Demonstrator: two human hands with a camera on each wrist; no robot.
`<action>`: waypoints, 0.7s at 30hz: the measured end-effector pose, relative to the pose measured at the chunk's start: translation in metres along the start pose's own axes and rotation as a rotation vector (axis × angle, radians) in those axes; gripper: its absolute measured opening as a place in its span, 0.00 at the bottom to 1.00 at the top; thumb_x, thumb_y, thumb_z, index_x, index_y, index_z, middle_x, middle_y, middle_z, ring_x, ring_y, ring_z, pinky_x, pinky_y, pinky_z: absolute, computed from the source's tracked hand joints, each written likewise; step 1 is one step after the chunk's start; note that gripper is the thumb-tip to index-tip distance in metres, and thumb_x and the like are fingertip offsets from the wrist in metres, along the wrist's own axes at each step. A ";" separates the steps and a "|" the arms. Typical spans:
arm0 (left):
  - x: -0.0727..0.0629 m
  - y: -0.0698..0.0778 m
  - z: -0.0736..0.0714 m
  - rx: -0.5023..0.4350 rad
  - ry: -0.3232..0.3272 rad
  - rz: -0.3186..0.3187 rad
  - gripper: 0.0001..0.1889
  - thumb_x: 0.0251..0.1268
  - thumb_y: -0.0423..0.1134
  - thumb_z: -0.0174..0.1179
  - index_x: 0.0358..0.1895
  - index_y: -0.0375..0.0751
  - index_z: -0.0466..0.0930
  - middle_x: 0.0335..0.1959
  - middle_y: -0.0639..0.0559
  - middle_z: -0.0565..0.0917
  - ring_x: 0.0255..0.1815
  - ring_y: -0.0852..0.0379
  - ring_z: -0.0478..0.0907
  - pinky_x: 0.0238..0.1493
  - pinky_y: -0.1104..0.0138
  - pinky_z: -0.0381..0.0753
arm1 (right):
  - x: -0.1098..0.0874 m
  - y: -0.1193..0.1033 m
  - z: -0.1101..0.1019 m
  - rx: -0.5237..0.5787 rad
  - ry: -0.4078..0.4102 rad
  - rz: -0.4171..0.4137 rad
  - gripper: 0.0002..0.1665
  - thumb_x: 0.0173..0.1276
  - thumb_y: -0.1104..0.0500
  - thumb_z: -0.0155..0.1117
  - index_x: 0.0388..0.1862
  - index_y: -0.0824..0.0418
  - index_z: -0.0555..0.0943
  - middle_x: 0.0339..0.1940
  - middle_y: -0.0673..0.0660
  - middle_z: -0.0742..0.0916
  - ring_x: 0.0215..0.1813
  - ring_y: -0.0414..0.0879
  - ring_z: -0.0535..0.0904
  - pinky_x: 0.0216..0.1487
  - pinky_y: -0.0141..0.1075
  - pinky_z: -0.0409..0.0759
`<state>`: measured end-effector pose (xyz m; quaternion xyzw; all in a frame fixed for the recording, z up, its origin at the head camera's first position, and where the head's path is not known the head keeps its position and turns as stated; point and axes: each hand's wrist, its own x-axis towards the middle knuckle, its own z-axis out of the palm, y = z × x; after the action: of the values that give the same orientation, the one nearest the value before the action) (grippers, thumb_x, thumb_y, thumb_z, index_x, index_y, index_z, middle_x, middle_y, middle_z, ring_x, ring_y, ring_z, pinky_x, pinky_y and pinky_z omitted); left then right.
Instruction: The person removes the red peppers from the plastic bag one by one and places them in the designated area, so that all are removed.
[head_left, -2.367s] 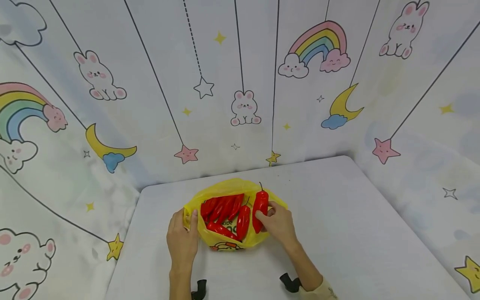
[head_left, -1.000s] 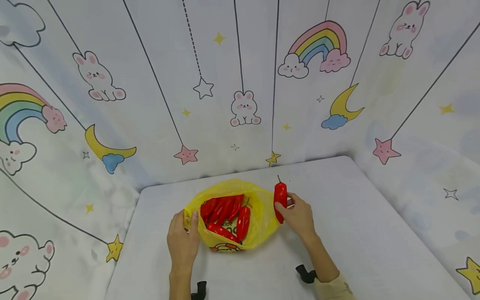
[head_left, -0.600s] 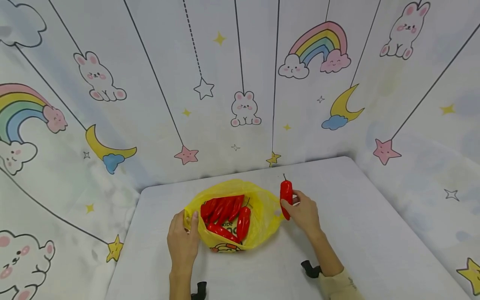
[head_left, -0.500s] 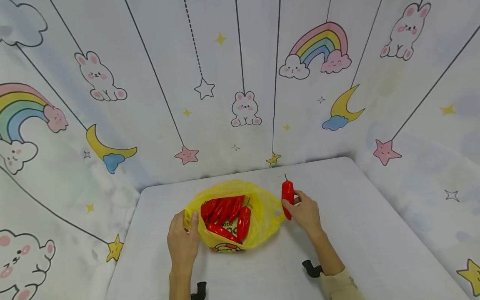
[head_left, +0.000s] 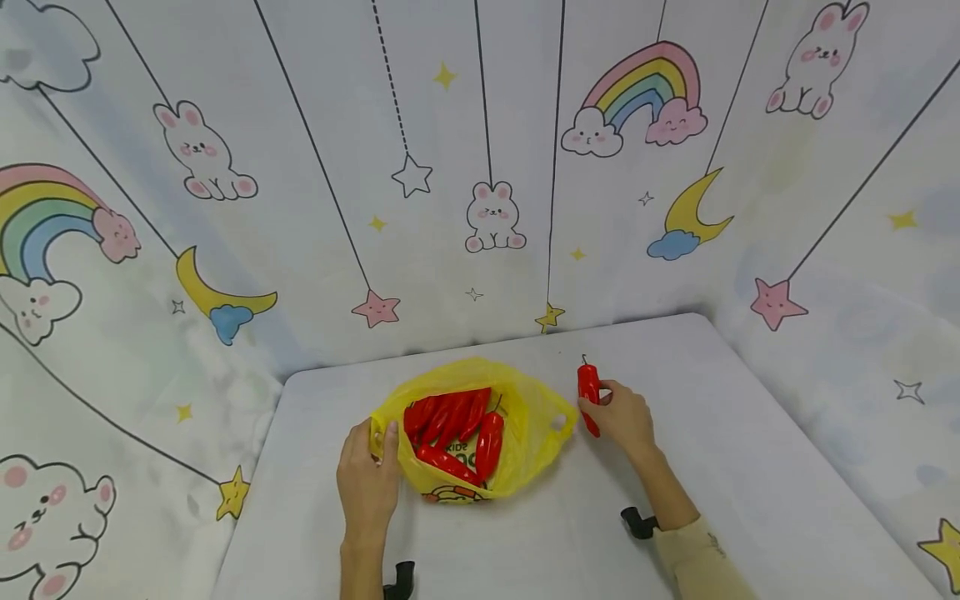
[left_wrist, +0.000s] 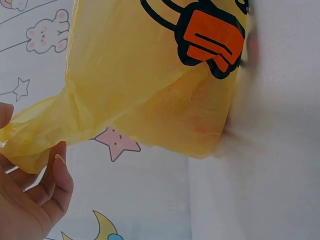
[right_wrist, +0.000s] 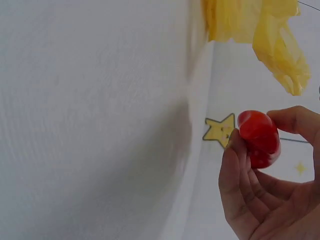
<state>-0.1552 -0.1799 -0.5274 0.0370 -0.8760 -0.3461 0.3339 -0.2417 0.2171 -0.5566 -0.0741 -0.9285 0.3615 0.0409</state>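
Note:
A yellow plastic bag (head_left: pixel 536 433) stands on the table with its mouth spread wide. Several glossy red chili peppers (head_left: pixel 489 446) lie inside it. My left hand (head_left: pixel 367 479) grips the bag's left handle; in the left wrist view the bag's yellow film (left_wrist: pixel 115 90) runs out from between thumb and fingers. Just right of the bag, my right hand (head_left: pixel 626 417) pinches one red chili pepper (head_left: pixel 588 387) by its lower half, its stem pointing up and away. The right wrist view has that pepper (right_wrist: pixel 260 140) end-on between thumb and fingers, above the table and apart from the bag.
The white table (head_left: pixel 720 483) extends to the right of the right hand and in front of the bag. A cartoon-printed backdrop (head_left: pixel 330 167) rises behind and at both sides. Black wrist-worn pieces (head_left: pixel 639 522) show beneath the forearms.
My right hand has lifted the pepper out of the bag's right side and carried it rightward, past the rim. The bag's right handle has come into view. My left hand keeps its place.

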 end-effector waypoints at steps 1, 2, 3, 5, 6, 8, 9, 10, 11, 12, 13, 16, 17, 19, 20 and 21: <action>0.000 0.000 0.000 0.000 0.001 0.001 0.19 0.78 0.48 0.61 0.55 0.33 0.82 0.40 0.46 0.82 0.35 0.57 0.73 0.33 0.63 0.78 | 0.002 0.002 -0.001 -0.006 -0.002 0.006 0.37 0.69 0.44 0.69 0.66 0.69 0.77 0.42 0.65 0.88 0.29 0.50 0.82 0.27 0.39 0.84; 0.000 0.000 0.001 0.001 -0.001 0.000 0.20 0.78 0.48 0.61 0.55 0.32 0.81 0.40 0.46 0.82 0.35 0.57 0.73 0.33 0.63 0.78 | 0.004 0.004 -0.001 -0.013 -0.002 0.010 0.37 0.69 0.44 0.69 0.66 0.69 0.77 0.43 0.66 0.88 0.29 0.50 0.82 0.27 0.39 0.83; 0.000 0.000 0.001 0.001 -0.003 -0.001 0.20 0.78 0.48 0.61 0.56 0.33 0.81 0.40 0.46 0.82 0.35 0.57 0.73 0.33 0.63 0.78 | 0.006 0.006 -0.001 -0.020 -0.003 0.014 0.36 0.69 0.44 0.69 0.66 0.69 0.77 0.43 0.66 0.88 0.29 0.50 0.82 0.27 0.39 0.84; 0.000 0.000 0.001 -0.002 -0.007 -0.005 0.20 0.78 0.48 0.61 0.56 0.33 0.81 0.40 0.46 0.82 0.35 0.57 0.73 0.33 0.63 0.78 | 0.009 0.009 -0.001 -0.029 -0.004 0.017 0.36 0.70 0.44 0.68 0.66 0.69 0.77 0.43 0.66 0.88 0.29 0.51 0.83 0.27 0.40 0.83; 0.000 -0.001 0.001 -0.004 -0.008 -0.007 0.20 0.78 0.48 0.61 0.56 0.33 0.81 0.40 0.46 0.82 0.35 0.57 0.73 0.33 0.63 0.78 | 0.010 0.011 -0.001 -0.032 -0.003 0.020 0.36 0.70 0.44 0.68 0.66 0.68 0.77 0.43 0.66 0.88 0.29 0.51 0.83 0.27 0.39 0.83; 0.000 -0.001 0.001 -0.008 -0.011 -0.010 0.20 0.78 0.49 0.61 0.56 0.33 0.81 0.40 0.46 0.82 0.35 0.57 0.73 0.33 0.63 0.78 | 0.013 0.014 0.000 -0.036 -0.008 0.024 0.36 0.70 0.44 0.68 0.66 0.68 0.77 0.44 0.67 0.88 0.30 0.51 0.83 0.28 0.40 0.84; 0.000 -0.001 0.002 -0.009 -0.011 -0.010 0.20 0.78 0.49 0.61 0.56 0.33 0.81 0.40 0.47 0.82 0.35 0.57 0.73 0.33 0.62 0.78 | 0.014 0.016 0.000 -0.038 -0.012 0.027 0.36 0.70 0.44 0.69 0.66 0.68 0.77 0.44 0.67 0.88 0.30 0.51 0.83 0.28 0.39 0.84; 0.000 -0.001 0.002 -0.009 -0.010 -0.009 0.21 0.78 0.49 0.61 0.56 0.33 0.81 0.40 0.47 0.82 0.35 0.57 0.73 0.33 0.62 0.78 | 0.015 0.018 0.000 -0.042 -0.014 0.029 0.37 0.70 0.44 0.69 0.66 0.68 0.77 0.44 0.67 0.88 0.30 0.51 0.83 0.28 0.39 0.84; 0.000 -0.001 0.002 -0.009 -0.010 -0.008 0.21 0.78 0.49 0.61 0.56 0.33 0.81 0.40 0.47 0.82 0.35 0.57 0.73 0.33 0.62 0.78 | 0.016 0.019 0.001 -0.047 -0.017 0.032 0.37 0.69 0.43 0.69 0.67 0.67 0.77 0.44 0.66 0.88 0.30 0.51 0.82 0.28 0.39 0.84; 0.000 -0.001 0.002 -0.010 -0.009 -0.007 0.21 0.78 0.49 0.61 0.56 0.33 0.81 0.40 0.47 0.82 0.35 0.57 0.73 0.33 0.62 0.79 | 0.017 0.020 0.000 -0.049 -0.020 0.033 0.37 0.69 0.43 0.69 0.67 0.67 0.77 0.44 0.66 0.88 0.31 0.51 0.82 0.29 0.40 0.84; 0.000 -0.001 0.002 -0.010 -0.009 -0.006 0.21 0.78 0.49 0.61 0.56 0.33 0.81 0.40 0.47 0.82 0.35 0.57 0.73 0.33 0.62 0.79 | 0.018 0.022 0.000 -0.051 -0.022 0.034 0.37 0.69 0.43 0.70 0.67 0.67 0.77 0.44 0.66 0.88 0.31 0.51 0.82 0.29 0.40 0.84; -0.001 -0.001 0.001 -0.011 -0.010 -0.008 0.21 0.78 0.49 0.61 0.56 0.33 0.81 0.39 0.47 0.82 0.34 0.58 0.73 0.33 0.63 0.79 | 0.020 0.024 0.000 -0.056 -0.027 0.035 0.38 0.68 0.43 0.70 0.67 0.67 0.77 0.44 0.66 0.88 0.31 0.51 0.82 0.30 0.41 0.85; -0.001 -0.001 0.001 -0.013 -0.010 -0.009 0.20 0.78 0.49 0.61 0.56 0.33 0.81 0.39 0.47 0.82 0.34 0.58 0.73 0.33 0.63 0.79 | 0.021 0.025 0.000 -0.057 -0.030 0.036 0.38 0.68 0.42 0.70 0.67 0.67 0.77 0.44 0.66 0.88 0.32 0.52 0.82 0.30 0.41 0.84; -0.001 -0.001 0.001 -0.012 -0.011 -0.011 0.21 0.78 0.49 0.61 0.56 0.33 0.81 0.39 0.47 0.82 0.34 0.58 0.73 0.33 0.63 0.79 | 0.023 0.027 0.000 -0.056 -0.036 0.038 0.38 0.68 0.42 0.70 0.67 0.67 0.77 0.44 0.67 0.88 0.33 0.52 0.83 0.30 0.41 0.84; -0.001 0.000 0.001 -0.012 -0.011 -0.011 0.21 0.78 0.49 0.61 0.56 0.33 0.81 0.39 0.47 0.82 0.34 0.58 0.73 0.33 0.63 0.79 | 0.025 0.028 0.000 -0.058 -0.038 0.040 0.38 0.68 0.42 0.70 0.67 0.66 0.77 0.45 0.66 0.88 0.34 0.53 0.83 0.31 0.41 0.84; -0.001 0.000 0.001 -0.012 -0.011 -0.010 0.20 0.78 0.49 0.61 0.56 0.33 0.81 0.39 0.47 0.82 0.34 0.58 0.73 0.33 0.63 0.79 | 0.026 0.029 0.000 -0.061 -0.040 0.043 0.38 0.68 0.42 0.70 0.67 0.66 0.77 0.45 0.66 0.88 0.35 0.53 0.83 0.31 0.40 0.84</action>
<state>-0.1552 -0.1794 -0.5288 0.0377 -0.8755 -0.3533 0.3274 -0.2641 0.2422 -0.5759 -0.0878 -0.9379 0.3353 0.0122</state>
